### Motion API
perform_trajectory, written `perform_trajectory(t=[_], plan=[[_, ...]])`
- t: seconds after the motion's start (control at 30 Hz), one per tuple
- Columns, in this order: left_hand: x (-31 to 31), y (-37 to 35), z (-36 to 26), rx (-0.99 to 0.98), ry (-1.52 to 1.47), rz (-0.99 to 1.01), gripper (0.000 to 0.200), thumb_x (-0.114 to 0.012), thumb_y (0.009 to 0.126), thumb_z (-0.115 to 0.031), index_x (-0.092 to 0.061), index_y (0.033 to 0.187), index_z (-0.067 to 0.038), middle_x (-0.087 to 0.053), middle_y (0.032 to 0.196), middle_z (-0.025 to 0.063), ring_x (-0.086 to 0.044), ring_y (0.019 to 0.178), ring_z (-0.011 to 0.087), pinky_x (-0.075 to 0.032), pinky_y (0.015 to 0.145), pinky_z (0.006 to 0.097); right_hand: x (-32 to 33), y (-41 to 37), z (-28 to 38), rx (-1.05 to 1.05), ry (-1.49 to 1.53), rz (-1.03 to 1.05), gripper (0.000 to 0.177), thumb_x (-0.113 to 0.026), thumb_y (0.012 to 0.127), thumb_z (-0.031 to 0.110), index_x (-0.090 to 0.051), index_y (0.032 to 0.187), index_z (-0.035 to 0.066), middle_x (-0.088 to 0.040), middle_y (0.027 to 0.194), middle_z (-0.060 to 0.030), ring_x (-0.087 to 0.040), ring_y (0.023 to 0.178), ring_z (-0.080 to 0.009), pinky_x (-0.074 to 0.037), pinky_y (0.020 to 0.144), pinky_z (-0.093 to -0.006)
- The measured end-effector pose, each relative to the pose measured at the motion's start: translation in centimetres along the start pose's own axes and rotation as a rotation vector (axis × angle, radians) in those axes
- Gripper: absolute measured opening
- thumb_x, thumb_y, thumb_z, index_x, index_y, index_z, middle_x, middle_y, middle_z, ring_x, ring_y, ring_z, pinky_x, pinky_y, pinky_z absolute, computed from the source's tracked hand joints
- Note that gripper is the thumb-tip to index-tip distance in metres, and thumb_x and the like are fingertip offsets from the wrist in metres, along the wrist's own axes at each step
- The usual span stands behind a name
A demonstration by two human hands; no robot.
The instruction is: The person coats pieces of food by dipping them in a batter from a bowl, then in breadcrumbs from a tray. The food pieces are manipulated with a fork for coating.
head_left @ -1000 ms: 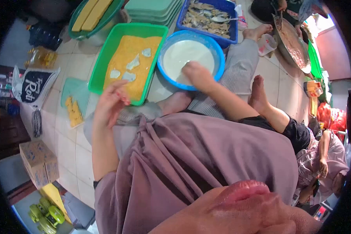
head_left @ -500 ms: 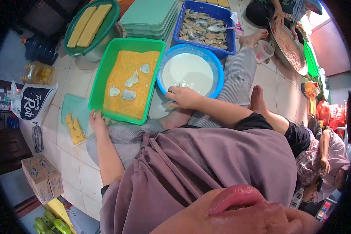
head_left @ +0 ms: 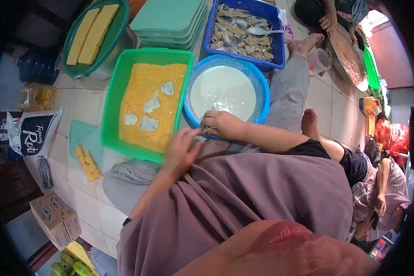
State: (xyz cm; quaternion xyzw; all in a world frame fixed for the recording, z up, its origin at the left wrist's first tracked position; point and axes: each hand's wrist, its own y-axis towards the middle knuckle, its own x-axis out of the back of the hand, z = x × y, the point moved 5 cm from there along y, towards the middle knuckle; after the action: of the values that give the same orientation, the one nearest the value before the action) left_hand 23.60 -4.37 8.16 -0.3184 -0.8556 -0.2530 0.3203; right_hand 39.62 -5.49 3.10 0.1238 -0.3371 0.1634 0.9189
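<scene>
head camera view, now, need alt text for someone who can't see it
A seated person's left hand and right hand come close together at the near rim of a blue basin of white liquid. Beside it, a green tray holds yellow-orange crumbs and pale pieces; beyond sits a blue tray with a spoon.

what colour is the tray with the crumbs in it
The tray is bright green, clearest in the head view.
</scene>
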Motion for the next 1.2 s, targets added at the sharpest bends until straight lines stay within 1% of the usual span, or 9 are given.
perform_trajectory(t=[0.1,0.3,0.43,0.57,0.67,0.8,1.03,1.07,1.2], plan=[[-2.5,1.6,-0.1,0.058,-0.122,0.002,0.023,-0.065,0.077,-0.005,-0.06,0.1,-0.003,-0.057,0.091,0.0144,-0.057,0.084,0.0304,-0.046,0.072,0.0366,0.3,0.4,-0.8,0.029,0.06,0.0,0.015,-0.063,0.076,0.01,-0.063,0.09,0.004,-0.06,0.089,-0.0124,-0.06,0.082,-0.0311,-0.049,0.072,-0.0385],[-3.8,1.2,2.6,0.137,-0.153,-0.007,0.009,-0.063,0.078,0.0,-0.062,0.087,0.0,-0.057,0.082,0.0125,-0.059,0.072,0.0273,-0.048,0.061,0.0326,3.1,1.5,-2.6,-0.06,0.227,0.235,0.02,-0.066,0.074,0.012,-0.066,0.091,0.002,-0.064,0.088,-0.015,-0.061,0.084,-0.0319,-0.048,0.076,-0.0394],[-4.7,1.2,3.7,0.205,-0.182,0.028,0.008,-0.06,0.08,0.0,-0.062,0.088,0.001,-0.059,0.083,0.0122,-0.061,0.065,0.0224,-0.049,0.058,0.0298,6.2,3.0,-4.4,-0.04,0.365,0.286,0.018,-0.066,0.077,0.014,-0.066,0.092,0.004,-0.066,0.086,-0.0116,-0.063,0.081,-0.0233,-0.049,0.074,-0.0345],[-5.4,0.8,5.0,0.445,-0.422,0.129,0.01,-0.06,0.082,-0.002,-0.063,0.09,0.003,-0.06,0.08,0.0096,-0.062,0.061,0.0156,-0.05,0.056,0.0265,16.1,4.0,-10.4,-0.302,0.34,-0.167,0.014,-0.066,0.08,0.01,-0.065,0.092,0.002,-0.064,0.08,-0.0043,-0.06,0.07,-0.0101,-0.049,0.063,-0.0276],[-4.4,1.5,4.9,0.526,-0.527,0.114,0.011,-0.059,0.083,-0.003,-0.063,0.091,0.004,-0.059,0.079,0.0076,-0.062,0.061,0.0127,-0.049,0.055,0.0244,24.0,1.9,-18.8,-0.394,-0.237,-0.593,0.018,-0.066,0.079,0.013,-0.065,0.095,0.004,-0.065,0.083,-0.0078,-0.062,0.071,-0.016,-0.05,0.063,-0.0305],[-2.9,2.5,6.2,0.455,-0.407,0.084,0.01,-0.059,0.082,-0.002,-0.063,0.09,0.003,-0.059,0.078,0.0069,-0.061,0.062,0.0114,-0.049,0.054,0.0233,27.9,1.2,-24.2,-0.569,-1.119,-0.593,0.022,-0.057,0.079,0.013,-0.066,0.099,0.012,-0.064,0.099,-0.0053,-0.058,0.097,-0.0268,-0.046,0.082,-0.0383],[-2.3,3.5,5.8,0.128,-0.183,0.026,0.013,-0.064,0.077,0.0,-0.064,0.089,-0.002,-0.058,0.076,0.0084,-0.058,0.061,0.0168,-0.046,0.052,0.0264,28.8,3.5,-26.9,-0.948,-1.245,0.067,0.023,-0.061,0.077,0.026,-0.067,0.098,0.018,-0.063,0.107,-0.0028,-0.053,0.108,-0.0229,-0.031,0.096,-0.0492],[-2.3,3.5,5.8,0.145,-0.181,0.022,0.014,-0.065,0.075,0.0,-0.064,0.089,-0.003,-0.057,0.076,0.009,-0.058,0.061,0.0205,-0.046,0.052,0.0278,29.9,3.7,-28.0,-0.913,-1.318,0.003,0.021,-0.06,0.075,0.021,-0.067,0.094,0.023,-0.063,0.103,0.0013,-0.055,0.105,-0.0188,-0.034,0.088,-0.0437],[-2.2,3.4,5.6,0.107,-0.178,-0.028,0.014,-0.066,0.074,0.001,-0.064,0.088,-0.003,-0.058,0.076,0.0094,-0.058,0.063,0.021,-0.046,0.052,0.0284,33.6,5.2,-30.3,-0.855,-1.346,-0.113,0.02,-0.062,0.075,0.028,-0.066,0.093,0.019,-0.061,0.102,-0.0046,-0.055,0.101,-0.0236,-0.038,0.09,-0.0415]])
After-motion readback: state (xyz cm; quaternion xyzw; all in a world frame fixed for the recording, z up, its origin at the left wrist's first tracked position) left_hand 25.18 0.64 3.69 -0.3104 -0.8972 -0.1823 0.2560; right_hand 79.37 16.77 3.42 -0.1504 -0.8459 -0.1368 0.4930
